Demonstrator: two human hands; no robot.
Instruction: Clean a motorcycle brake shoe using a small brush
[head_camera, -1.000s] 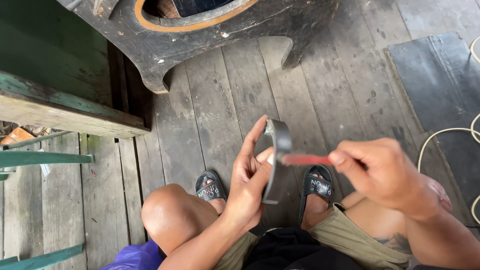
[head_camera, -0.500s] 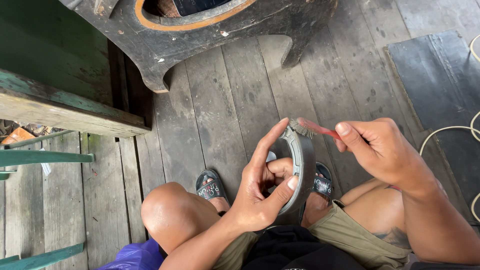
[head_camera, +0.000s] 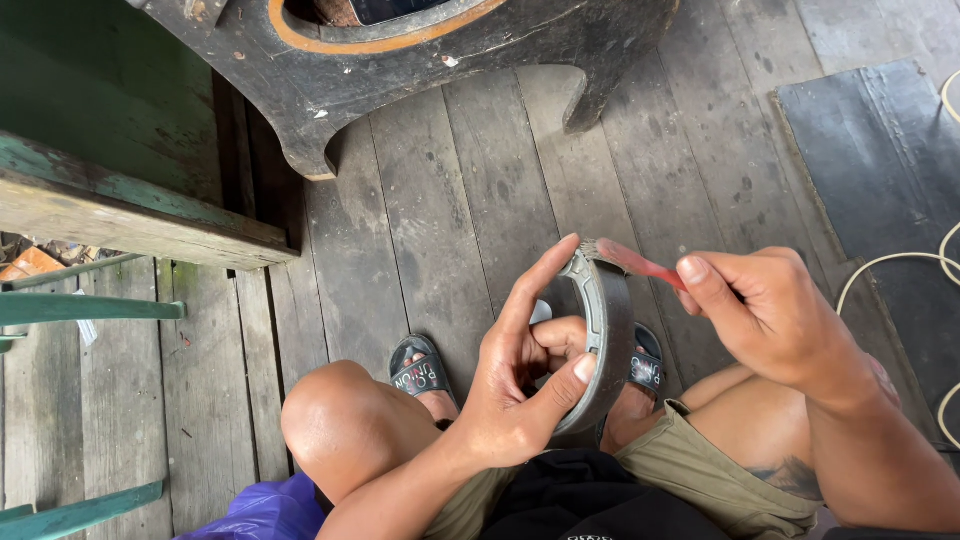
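A curved grey metal brake shoe (head_camera: 606, 335) stands upright over my lap. My left hand (head_camera: 520, 375) grips it, thumb on its lower outer face and index finger stretched up to its top end. My right hand (head_camera: 770, 315) pinches a small red-handled brush (head_camera: 640, 264), whose bristle tip rests on the top end of the shoe. I am sitting with bare knees and black sandals (head_camera: 415, 368) on grey wooden floorboards (head_camera: 450, 200).
A dark, worn wooden piece with an orange-rimmed opening (head_camera: 420, 60) stands ahead. A green wooden bench (head_camera: 110, 170) sits at the left. A dark mat (head_camera: 880, 170) and a pale cord (head_camera: 945, 260) lie at the right. Purple plastic (head_camera: 250, 510) shows below my knee.
The shoe has turned from edge-on to showing its outer face, and the brush has moved from its middle up to its top end. My left hand has re-gripped it.
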